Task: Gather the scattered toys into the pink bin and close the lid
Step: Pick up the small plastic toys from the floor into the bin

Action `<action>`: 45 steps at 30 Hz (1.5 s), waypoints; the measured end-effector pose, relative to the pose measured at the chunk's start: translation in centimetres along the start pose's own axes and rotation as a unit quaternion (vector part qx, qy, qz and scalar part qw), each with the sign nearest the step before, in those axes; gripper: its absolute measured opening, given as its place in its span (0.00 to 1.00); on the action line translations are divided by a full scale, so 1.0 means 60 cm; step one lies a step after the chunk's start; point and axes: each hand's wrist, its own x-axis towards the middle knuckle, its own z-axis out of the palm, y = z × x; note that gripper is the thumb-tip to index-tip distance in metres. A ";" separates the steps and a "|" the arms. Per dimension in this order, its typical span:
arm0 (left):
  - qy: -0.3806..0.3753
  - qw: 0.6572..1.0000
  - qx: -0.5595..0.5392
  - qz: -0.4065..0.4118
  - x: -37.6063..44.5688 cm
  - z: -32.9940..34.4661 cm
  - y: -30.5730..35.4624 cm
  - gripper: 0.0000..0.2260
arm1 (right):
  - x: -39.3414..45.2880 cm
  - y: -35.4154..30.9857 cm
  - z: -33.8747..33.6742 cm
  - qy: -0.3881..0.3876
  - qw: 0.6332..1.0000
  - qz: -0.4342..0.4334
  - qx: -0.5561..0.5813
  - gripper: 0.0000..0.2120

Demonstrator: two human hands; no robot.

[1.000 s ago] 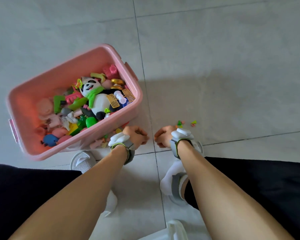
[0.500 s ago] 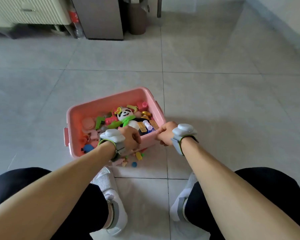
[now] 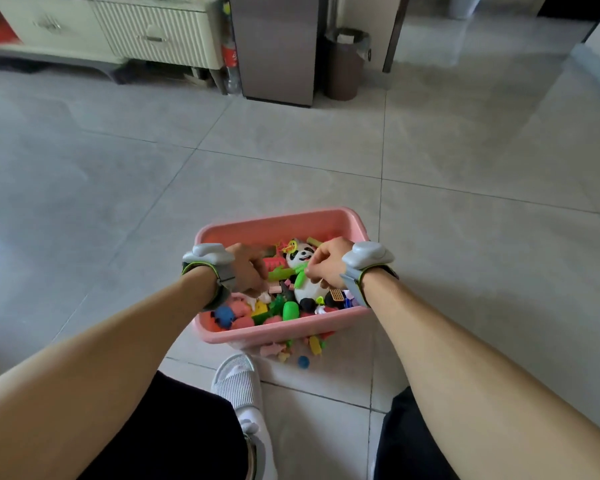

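The pink bin (image 3: pixel 278 220) stands on the grey tiles in front of me without a lid. It holds many small coloured toys and a panda (image 3: pixel 300 254) with a green scarf. My left hand (image 3: pixel 248 271) hovers over the bin's left half with its fingers curled downward. My right hand (image 3: pixel 326 263) is over the panda, fingers bunched in a pinch. Whatever small toys the two hands hold is hidden inside them. A few loose toys (image 3: pixel 284 349) and a blue ball (image 3: pixel 303 362) lie on the floor against the bin's near wall. No lid is in view.
My white slippered foot (image 3: pixel 238 382) is just left of the loose toys. Far back stand a cream cabinet (image 3: pixel 153 32), a grey unit (image 3: pixel 274 46), a red-labelled bottle (image 3: pixel 230 60) and a brown waste bin (image 3: pixel 343 64). Bare tiles surround the pink bin.
Both fists have lifted from the floor beside the bin to above its contents. The view has tilted up and now takes in the room's far side.
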 end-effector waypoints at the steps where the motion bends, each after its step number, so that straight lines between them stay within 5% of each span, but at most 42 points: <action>1: -0.003 1.000 -0.015 -0.016 0.009 -0.002 -0.008 0.07 | 0.013 -0.002 0.005 -0.007 1.000 0.001 0.003 0.10; 5: -0.001 0.997 -0.039 -0.062 0.036 0.009 -0.020 0.09 | 0.054 -0.009 0.013 -0.082 0.996 0.017 -0.006 0.10; 10: -0.012 0.996 -0.067 -0.053 0.081 0.020 -0.010 0.09 | 0.104 -0.016 0.039 -0.023 0.996 -0.035 -0.074 0.15; 13: 0.003 0.997 -0.060 -0.049 0.093 0.010 0.010 0.06 | 0.119 -0.015 0.036 -0.002 0.997 -0.033 -0.074 0.07; 17: 0.000 0.995 -0.075 -0.070 0.099 0.002 0.023 0.07 | 0.114 -0.018 0.018 -0.062 0.991 -0.019 -0.119 0.18; 25: 0.022 0.997 0.075 0.009 0.075 0.019 0.041 0.11 | 0.034 0.003 -0.010 -0.021 0.995 -0.003 -0.094 0.15; 32: -0.017 0.950 0.290 0.113 0.000 0.075 0.092 0.12 | -0.061 0.029 -0.037 -0.019 0.975 0.001 -0.220 0.16; 40: -0.024 0.958 0.249 0.141 -0.070 0.215 0.052 0.10 | -0.131 0.097 0.019 -0.065 0.974 0.053 -0.213 0.14; 45: 0.004 0.981 0.175 0.080 -0.089 0.271 -0.016 0.10 | -0.168 0.153 0.076 -0.032 0.980 0.060 -0.187 0.15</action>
